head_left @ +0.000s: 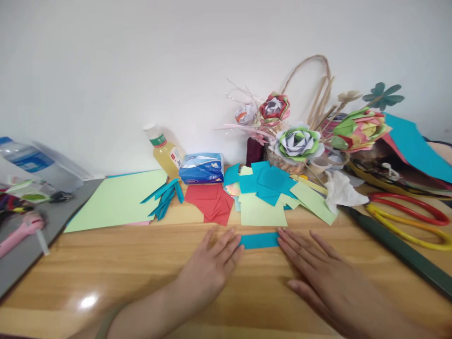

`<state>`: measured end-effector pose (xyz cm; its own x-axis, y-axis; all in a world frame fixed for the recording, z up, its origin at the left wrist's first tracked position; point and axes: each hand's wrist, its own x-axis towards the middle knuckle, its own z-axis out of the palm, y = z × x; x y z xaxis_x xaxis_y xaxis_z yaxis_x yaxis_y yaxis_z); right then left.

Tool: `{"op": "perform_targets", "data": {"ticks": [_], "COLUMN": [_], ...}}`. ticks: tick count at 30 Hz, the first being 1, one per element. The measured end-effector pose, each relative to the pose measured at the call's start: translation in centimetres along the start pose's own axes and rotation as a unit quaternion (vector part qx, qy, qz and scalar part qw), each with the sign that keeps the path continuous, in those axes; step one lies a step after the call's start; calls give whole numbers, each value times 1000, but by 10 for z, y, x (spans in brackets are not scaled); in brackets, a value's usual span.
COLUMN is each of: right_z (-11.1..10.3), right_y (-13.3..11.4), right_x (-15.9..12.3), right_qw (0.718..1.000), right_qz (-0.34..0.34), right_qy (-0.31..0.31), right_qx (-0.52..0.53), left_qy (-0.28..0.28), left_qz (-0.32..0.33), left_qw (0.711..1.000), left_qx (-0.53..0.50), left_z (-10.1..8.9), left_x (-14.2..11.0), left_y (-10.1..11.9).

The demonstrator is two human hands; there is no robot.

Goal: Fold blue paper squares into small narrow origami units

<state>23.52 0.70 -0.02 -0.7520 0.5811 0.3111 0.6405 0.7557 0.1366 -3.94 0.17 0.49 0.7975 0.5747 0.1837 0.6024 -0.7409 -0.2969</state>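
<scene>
A folded teal paper strip [259,240] lies flat on the wooden table [141,263]. My left hand [212,268] rests palm down with its fingers stretched out, fingertips touching the strip's left end. My right hand [318,273] also lies flat and open, its fingertips pressing the strip's right end. Neither hand grips anything. Behind the strip sit a pile of teal and light green paper squares [268,193], red squares [212,202] and several folded teal strips [165,197].
A large light green sheet [116,200], a yellow bottle [164,150] and a blue tissue pack [202,168] stand at the back. A basket of paper flowers [298,141] sits back right, with red and yellow loops [413,216] and a dark green bar [402,252].
</scene>
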Motion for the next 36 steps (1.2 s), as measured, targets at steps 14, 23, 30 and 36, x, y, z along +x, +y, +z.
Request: {"op": "perform_targets", "data": {"ticks": [14, 23, 30, 36], "right_z": [2, 4, -1, -8], "right_y": [5, 3, 15, 15], "right_x": [-5, 34, 70, 70], "right_qw": [999, 977, 960, 934], "right_qz": [-16, 128, 103, 137], "right_qy": [33, -60, -130, -161], "right_qx": [-24, 157, 226, 289], "left_qy": [26, 52, -46, -71], "left_qz": [-20, -122, -148, -159], "left_qw": [999, 966, 944, 928], "left_qx": [-7, -222, -290, -329], "left_z": [3, -15, -15, -9], "left_x": [-19, 9, 42, 40], "left_y": [-10, -13, -8, -14]}}
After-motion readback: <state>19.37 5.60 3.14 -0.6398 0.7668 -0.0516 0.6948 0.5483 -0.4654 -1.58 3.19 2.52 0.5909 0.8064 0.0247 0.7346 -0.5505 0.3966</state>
